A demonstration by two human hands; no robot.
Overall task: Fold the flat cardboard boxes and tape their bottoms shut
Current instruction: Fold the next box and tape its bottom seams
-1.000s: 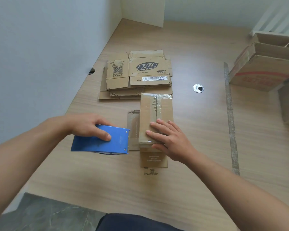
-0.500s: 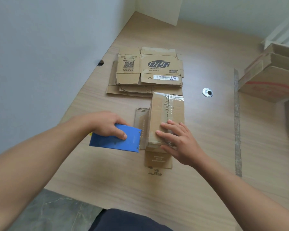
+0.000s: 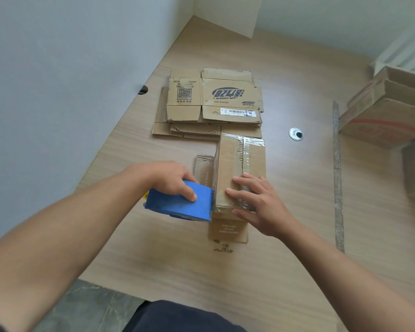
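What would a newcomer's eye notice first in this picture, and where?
The blue tape dispenser stands out near the middle, gripped by the left hand at the left side of the folded box. The right hand presses flat on that box's taped top. Behind it lies a stack of flat boxes.

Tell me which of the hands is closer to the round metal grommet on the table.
Right. The right hand lies on the folded box, below-left of the grommet; the left hand grips the tape dispenser farther left.
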